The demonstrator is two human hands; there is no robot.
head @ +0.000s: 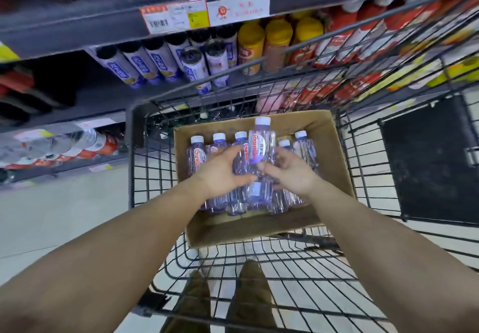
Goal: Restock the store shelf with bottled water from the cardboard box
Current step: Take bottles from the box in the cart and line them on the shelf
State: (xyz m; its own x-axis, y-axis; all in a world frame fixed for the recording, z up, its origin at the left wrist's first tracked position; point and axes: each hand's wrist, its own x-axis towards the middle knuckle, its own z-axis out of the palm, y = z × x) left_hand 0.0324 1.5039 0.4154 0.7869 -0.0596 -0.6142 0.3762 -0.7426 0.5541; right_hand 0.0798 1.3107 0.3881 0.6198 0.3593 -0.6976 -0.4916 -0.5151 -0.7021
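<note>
- Head view: a cardboard box (pixel 321 125) sits in a black wire shopping cart (pixel 134 151) at the centre of the frame, open at the top
- Bottled water (pixel 198 154) with white caps and red-lettered labels stands packed upright inside the box, along its far and middle part
- One raised bottle (pixel 260 151) stands higher than the rest, in the middle of the box, its cap towards the upper centre of the frame
- The left hand (pixel 223 172) reaches in from the lower left; its fingers (pixel 237 151) are curled against the left side of the raised bottle, thumb near its lower part
- The right hand (pixel 293 172) reaches in from the lower right; its fingers are loosely spread and slightly bent, touching the right side of the same bottle, thumb at its lower part
- Store shelf (pixel 77 29) runs across the top of the frame, holding blue-labelled bottles (pixel 145 65), yellow-capped containers (pixel 277 42) and red packets
- A lower shelf at the left edge holds more bottles (pixel 85 138) lying blurred
- The person's shoes (pixel 248 293) show through the cart's wire floor at the bottom centre
</note>
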